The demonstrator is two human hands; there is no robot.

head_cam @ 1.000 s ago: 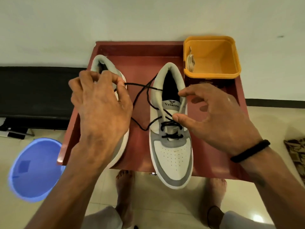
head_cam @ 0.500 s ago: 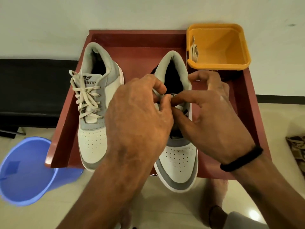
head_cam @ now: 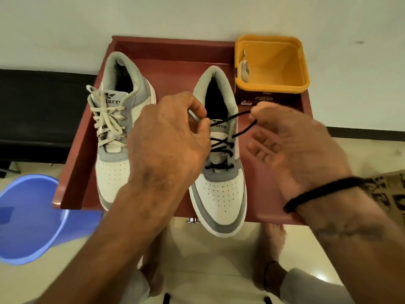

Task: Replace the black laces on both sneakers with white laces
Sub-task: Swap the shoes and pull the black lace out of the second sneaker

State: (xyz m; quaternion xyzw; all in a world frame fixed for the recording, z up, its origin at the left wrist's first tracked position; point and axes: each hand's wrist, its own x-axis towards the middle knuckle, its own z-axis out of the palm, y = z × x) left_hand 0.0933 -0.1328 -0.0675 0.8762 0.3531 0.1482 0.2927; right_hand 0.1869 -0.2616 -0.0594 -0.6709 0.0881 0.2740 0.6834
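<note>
Right sneaker (head_cam: 219,187) set on red tray (head_cam: 175,53), black lace (head_cam: 221,143) partly threaded – one end pinched by left hand (head_cam: 168,141) over the tongue, other end clamped by right hand (head_cam: 291,145) fingertips – left sneaker (head_cam: 114,167) white-laced, spare white lace (head_cam: 245,69) kept in far yellow tub (head_cam: 304,69).

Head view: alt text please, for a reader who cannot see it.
Both hands, left hand and right hand, pinch the black lace of the right sneaker on a red tray. The left sneaker has white laces.
</note>
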